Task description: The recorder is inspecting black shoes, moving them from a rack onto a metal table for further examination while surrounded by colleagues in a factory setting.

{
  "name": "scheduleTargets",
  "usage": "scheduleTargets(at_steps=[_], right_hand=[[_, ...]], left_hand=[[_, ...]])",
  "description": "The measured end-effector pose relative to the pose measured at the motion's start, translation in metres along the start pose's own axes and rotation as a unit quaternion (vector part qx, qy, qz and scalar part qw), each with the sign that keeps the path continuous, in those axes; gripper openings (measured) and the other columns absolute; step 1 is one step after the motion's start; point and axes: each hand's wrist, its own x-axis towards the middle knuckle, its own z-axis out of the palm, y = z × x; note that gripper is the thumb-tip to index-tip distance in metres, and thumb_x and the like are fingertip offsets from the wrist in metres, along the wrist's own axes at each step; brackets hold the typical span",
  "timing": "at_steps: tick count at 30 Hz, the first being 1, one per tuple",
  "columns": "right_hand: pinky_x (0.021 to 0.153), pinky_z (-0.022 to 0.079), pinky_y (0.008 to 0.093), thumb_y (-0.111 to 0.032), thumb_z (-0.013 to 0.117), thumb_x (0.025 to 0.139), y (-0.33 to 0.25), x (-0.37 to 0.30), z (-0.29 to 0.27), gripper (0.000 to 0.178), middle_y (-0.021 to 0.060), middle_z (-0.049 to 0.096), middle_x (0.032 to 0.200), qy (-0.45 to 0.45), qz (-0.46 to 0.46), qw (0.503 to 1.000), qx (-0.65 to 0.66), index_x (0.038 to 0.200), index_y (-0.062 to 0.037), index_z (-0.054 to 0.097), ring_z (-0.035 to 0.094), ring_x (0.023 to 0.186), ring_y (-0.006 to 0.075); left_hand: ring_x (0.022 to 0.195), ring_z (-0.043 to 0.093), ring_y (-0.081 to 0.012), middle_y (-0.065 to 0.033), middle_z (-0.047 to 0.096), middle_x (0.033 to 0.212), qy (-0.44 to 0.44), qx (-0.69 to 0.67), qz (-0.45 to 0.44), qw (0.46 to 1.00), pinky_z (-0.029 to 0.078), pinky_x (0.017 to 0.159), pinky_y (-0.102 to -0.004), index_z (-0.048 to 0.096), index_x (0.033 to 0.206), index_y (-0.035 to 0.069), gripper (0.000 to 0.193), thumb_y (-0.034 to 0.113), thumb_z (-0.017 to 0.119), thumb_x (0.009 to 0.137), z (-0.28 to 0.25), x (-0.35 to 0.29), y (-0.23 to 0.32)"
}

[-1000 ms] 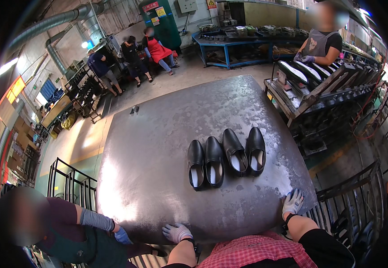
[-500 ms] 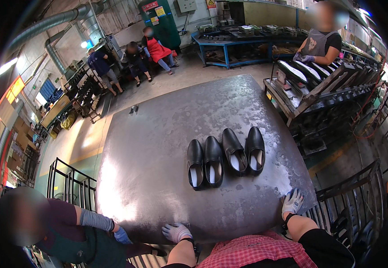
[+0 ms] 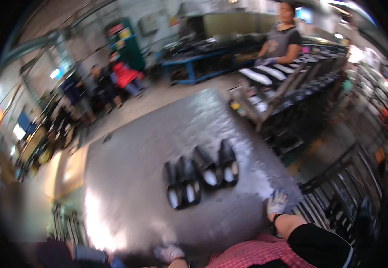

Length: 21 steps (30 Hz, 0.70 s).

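Note:
My left hand (image 3: 169,253), in a pale work glove, rests at the near edge of the metal-topped table (image 3: 136,178), fingers stretched out and holding nothing. At the near right corner my right hand (image 3: 277,202) lies flat on the tabletop, its gloved fingers apart. Two pairs of black slip-on shoes stand in a row between and beyond my hands, toes pointing away and pale insoles showing. They include a left pair (image 3: 186,169) and a right pair (image 3: 226,156). Neither hand touches them. The picture is blurred by motion.
A co-worker (image 3: 283,40) stands behind a rack (image 3: 287,85) of black-and-white shoe parts at the far right. Another person's sleeved arm (image 3: 91,254) is close by on my left. Metal racks (image 3: 336,174) flank the table. People sit and stand at the far left.
The view has swung to the right, so the table and shoes appear further left and lower. Both my hands stay on the table; the shoes keep their arrangement.

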Motion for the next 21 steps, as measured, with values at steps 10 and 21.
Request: scheduleTargets(at_steps=[10,21], right_hand=[[0.127,0.020,0.0527,-0.047,0.049,0.102,0.004,-0.004,-0.001,0.064,0.0165,0.047,0.158,0.094,-0.026,0.986,0.135,0.151,-0.0062,0.050,0.039,0.148,0.0356],[0.127,0.018,0.0524,-0.046,0.049,0.101,0.003,-0.005,-0.003,0.062,0.0176,0.048,0.157,0.102,-0.030,0.985,0.135,0.149,-0.0059,0.053,0.041,0.146,0.0364]], left_hand=[[0.135,0.050,-0.0438,-0.0250,0.056,0.143,-0.071,0.021,0.042,0.996,0.042,0.111,-0.0558,0.058,0.134,-0.001,0.057,0.043,0.057,0.097,-0.058,-0.011,0.026],[0.141,0.045,-0.0457,-0.0265,0.050,0.150,-0.076,0.041,0.029,0.996,0.038,0.114,-0.0578,0.054,0.142,0.001,0.062,0.046,0.054,0.099,-0.047,-0.007,0.021]])
